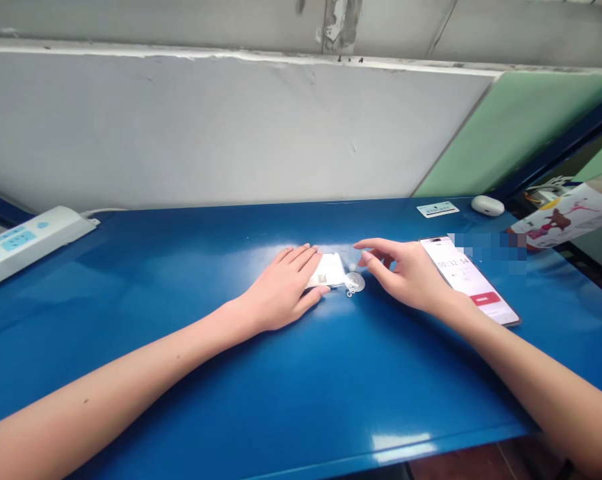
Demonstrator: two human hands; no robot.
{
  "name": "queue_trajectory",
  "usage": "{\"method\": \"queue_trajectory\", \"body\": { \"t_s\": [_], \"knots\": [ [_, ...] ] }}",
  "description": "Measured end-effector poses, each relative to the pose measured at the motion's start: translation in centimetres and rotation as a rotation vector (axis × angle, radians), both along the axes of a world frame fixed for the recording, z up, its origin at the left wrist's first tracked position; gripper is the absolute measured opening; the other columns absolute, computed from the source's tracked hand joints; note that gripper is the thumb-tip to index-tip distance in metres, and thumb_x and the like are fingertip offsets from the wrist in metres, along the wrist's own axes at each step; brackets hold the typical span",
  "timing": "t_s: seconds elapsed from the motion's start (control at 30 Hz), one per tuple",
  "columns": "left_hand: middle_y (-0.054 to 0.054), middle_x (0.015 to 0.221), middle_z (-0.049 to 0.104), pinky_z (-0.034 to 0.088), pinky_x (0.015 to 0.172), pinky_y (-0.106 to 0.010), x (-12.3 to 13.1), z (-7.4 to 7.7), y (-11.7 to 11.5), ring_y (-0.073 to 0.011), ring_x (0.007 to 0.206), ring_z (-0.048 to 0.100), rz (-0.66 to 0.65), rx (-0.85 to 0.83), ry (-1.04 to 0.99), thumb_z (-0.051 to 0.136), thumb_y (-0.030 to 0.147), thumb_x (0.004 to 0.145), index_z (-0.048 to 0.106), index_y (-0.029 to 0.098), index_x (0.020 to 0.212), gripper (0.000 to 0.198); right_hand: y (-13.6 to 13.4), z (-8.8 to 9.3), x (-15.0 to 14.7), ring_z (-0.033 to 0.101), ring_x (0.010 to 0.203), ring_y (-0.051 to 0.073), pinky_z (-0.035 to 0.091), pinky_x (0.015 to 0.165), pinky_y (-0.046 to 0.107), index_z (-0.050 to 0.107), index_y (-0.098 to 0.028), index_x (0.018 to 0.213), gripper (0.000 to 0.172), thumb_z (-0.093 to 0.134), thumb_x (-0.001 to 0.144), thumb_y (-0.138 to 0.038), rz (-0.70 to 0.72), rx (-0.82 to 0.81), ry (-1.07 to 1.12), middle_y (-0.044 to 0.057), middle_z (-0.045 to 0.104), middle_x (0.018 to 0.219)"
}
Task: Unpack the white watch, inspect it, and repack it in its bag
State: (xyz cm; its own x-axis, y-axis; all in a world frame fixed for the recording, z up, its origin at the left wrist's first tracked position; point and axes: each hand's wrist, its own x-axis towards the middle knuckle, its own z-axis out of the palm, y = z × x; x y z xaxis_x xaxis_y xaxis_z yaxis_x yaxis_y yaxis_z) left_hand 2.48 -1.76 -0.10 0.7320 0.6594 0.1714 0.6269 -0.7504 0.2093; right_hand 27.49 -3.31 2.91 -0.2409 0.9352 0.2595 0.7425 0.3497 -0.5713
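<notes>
On the blue table lies a small flat white item (331, 270) with a printed square patch; its exact kind is unclear. My left hand (285, 287) rests flat over its left part, fingers stretched out, hiding that side. A round translucent disc (355, 282) with a short bit of chain or cord lies at the item's right edge. Just right of the disc is my right hand (403, 270), raised a little with fingers bent and apart, nothing visible between them. Under the right wrist lies a phone (488, 300) with its screen lit, partly covered by the forearm.
The blue table (195, 387) stands against a pale wall. A white power strip (35, 240) lies at the left. At the back right are a card (437, 209) and a white earbud case (487, 205). A printed cylindrical container (575, 210) leans in at the right edge.
</notes>
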Motion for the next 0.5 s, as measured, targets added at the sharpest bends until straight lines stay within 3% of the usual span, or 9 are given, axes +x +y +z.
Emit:
{"method": "queue_trajectory", "body": {
  "t_s": [0.23, 0.33, 0.5],
  "knots": [
    [-0.022, 0.149, 0.051, 0.035, 0.116, -0.053, -0.05, -0.11, 0.01, -0.0354, 0.142, 0.044, -0.005, 0.022, -0.021, 0.038, 0.042, 0.104, 0.045, 0.006, 0.144, 0.055, -0.16, -0.54, -0.35, 0.076, 0.088, 0.023, 0.061, 0.073, 0.034, 0.072, -0.019, 0.114, 0.028, 0.058, 0.095, -0.034, 0.114, -0.135, 0.237, 0.007, 0.080, 0.099],
    [-0.022, 0.148, 0.051, 0.035, 0.116, -0.052, -0.08, -0.08, 0.02, -0.0353, 0.141, 0.045, -0.011, 0.025, -0.035, 0.037, 0.042, 0.104, 0.046, 0.005, 0.144, 0.055, -0.39, -0.63, -0.54, 0.074, 0.100, 0.025, 0.062, 0.080, 0.035, 0.072, -0.019, 0.113, 0.027, 0.056, 0.097, -0.034, 0.181, -0.137, 0.230, 0.009, 0.078, 0.110],
    [-0.021, 0.148, 0.052, 0.037, 0.115, -0.054, -0.09, -0.04, 0.04, -0.0348, 0.141, 0.045, -0.007, 0.016, -0.060, 0.040, 0.041, 0.103, 0.047, 0.009, 0.142, 0.052, -0.57, -0.51, -0.50, 0.074, 0.101, 0.025, 0.061, 0.088, 0.038, 0.073, -0.021, 0.114, 0.026, 0.062, 0.092, -0.032, 0.227, -0.117, 0.161, 0.007, 0.078, 0.113]
  ]
}}
